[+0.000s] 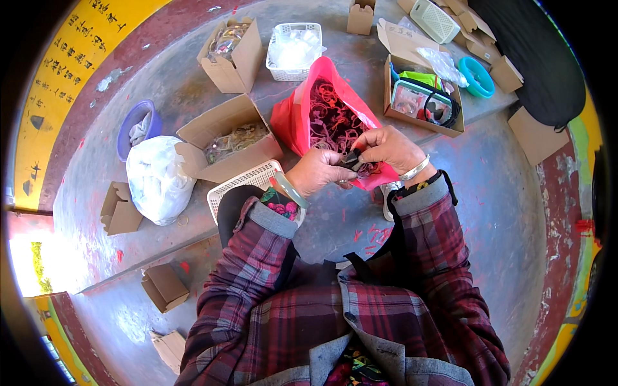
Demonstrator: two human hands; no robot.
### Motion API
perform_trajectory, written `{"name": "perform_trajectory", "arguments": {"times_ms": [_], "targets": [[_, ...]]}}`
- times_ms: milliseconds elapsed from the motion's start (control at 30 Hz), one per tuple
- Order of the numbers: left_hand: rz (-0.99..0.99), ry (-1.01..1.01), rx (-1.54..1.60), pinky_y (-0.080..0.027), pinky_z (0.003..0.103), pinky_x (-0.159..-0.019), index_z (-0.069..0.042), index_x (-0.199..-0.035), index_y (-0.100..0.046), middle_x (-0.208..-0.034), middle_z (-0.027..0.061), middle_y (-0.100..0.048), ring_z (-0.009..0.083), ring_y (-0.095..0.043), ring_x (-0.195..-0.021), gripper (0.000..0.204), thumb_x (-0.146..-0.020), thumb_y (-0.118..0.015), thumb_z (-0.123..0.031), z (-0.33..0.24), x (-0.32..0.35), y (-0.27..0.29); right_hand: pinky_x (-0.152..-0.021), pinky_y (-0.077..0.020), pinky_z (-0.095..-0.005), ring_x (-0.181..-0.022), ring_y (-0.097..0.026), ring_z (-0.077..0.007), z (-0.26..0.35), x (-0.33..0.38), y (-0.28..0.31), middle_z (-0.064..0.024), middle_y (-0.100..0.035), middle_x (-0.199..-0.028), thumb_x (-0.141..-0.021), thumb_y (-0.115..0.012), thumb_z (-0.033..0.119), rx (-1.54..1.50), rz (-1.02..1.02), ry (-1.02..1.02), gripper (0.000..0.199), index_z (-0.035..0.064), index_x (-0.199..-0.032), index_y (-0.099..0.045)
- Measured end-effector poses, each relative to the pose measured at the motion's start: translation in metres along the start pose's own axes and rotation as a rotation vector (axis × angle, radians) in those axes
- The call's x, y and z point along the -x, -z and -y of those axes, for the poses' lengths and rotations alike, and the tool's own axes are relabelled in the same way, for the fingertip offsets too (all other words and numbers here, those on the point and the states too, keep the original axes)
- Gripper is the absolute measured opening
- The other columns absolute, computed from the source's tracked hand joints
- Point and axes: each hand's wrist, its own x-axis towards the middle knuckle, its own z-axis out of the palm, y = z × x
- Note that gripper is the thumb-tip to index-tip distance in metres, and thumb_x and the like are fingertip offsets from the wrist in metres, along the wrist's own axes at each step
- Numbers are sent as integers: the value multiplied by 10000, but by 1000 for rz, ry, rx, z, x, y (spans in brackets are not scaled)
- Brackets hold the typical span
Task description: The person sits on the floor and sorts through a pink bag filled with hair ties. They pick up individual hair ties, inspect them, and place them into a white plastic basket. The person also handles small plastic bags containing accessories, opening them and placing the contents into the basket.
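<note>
My left hand [315,172] and my right hand [389,153] meet in front of me, fingers pinched together. Between them is a small dark piece [349,161], partly covered by the fingers; its exact kind cannot be made out. Just beyond, a red bag [293,119] stands with its mouth spread open. Inside it lies a heap of thin, curly bands [331,116] in dark red, pink and black. The near edge of the bag reaches beneath my right hand. A white perforated basket [243,182] sits beside my left wrist, partly hidden by my arm.
An open cardboard box [235,168] of small clear-wrapped items stands left, near a stuffed white plastic bag [159,180] and purple basin [136,122]. Farther off are a filled carton [239,61], a white basket [293,72], a box of mixed goods [421,123] and a turquoise basin [475,76].
</note>
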Motion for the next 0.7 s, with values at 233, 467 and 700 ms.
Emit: {"name": "perform_trajectory", "arguments": {"times_ms": [233, 467, 700], "targets": [[9, 23, -6, -518, 285, -720, 44, -1002, -606, -867, 100, -647, 170, -633, -775, 236, -799, -637, -72, 12, -6, 5, -674, -463, -227, -711, -584, -101, -3, 2, 4, -45, -645, -788, -748, -668, 52, -39, -71, -46, 193, -43, -915, -652], [154, 70, 122, -487, 275, -765, 22, -1019, -573, -879, 84, -634, 154, -611, -815, 221, -826, -601, -81, 8, 1, -4, -578, -428, -218, -634, -546, -84, -5, 0, 2, -15, -609, -701, -705, -684, 52, -19, 37, -128, 119, -24, -784, -637], [210, 47, 156, -460, 258, -750, 31, -994, -568, -873, 78, -625, 135, -582, -791, 193, -837, -576, -81, 10, -1, -4, -525, -387, -242, -585, -500, -79, 0, -1, -2, -1, -560, -630, -658, -709, 109, 318, 87, -103, 153, 8, -717, -611]]}}
